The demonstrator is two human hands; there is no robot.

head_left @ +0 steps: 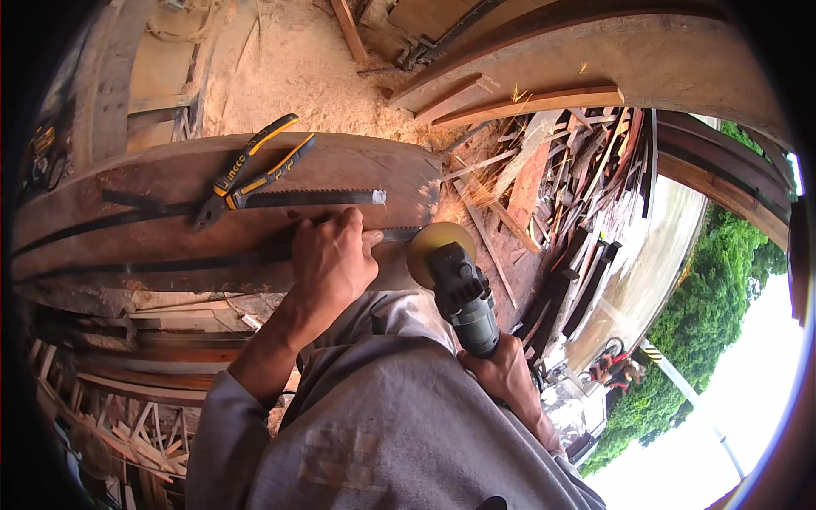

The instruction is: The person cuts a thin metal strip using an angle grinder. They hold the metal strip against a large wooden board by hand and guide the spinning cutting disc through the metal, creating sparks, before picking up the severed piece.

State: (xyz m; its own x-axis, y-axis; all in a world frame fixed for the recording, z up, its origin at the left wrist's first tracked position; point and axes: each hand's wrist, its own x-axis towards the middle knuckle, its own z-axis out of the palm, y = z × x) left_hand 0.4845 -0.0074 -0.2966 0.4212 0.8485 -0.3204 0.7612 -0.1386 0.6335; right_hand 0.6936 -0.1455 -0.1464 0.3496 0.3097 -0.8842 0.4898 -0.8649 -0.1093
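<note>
My right hand [503, 372] grips the body of a grey-green angle grinder [473, 316]. Its yellowish disc [429, 246] meets the end of a toothed saw blade [398, 234], and orange sparks fly off beyond it. That dark strip lies along a wide wooden plank [365, 157], where my left hand [336, 259] pins it with closed fingers close to the disc. A second toothed blade [314, 198], with a whitish tip, runs just beyond my left hand. Black-and-yellow pliers [255, 174] rest with their jaws by this blade, handles spread.
Sawdust covers the ground [280, 68] beyond the plank. A heap of wood offcuts [552, 178] spreads to the right, below a long curved board [595, 47]. Stacked timber [161, 361] lies at the left. Green trees [697, 314] stand outside at the far right.
</note>
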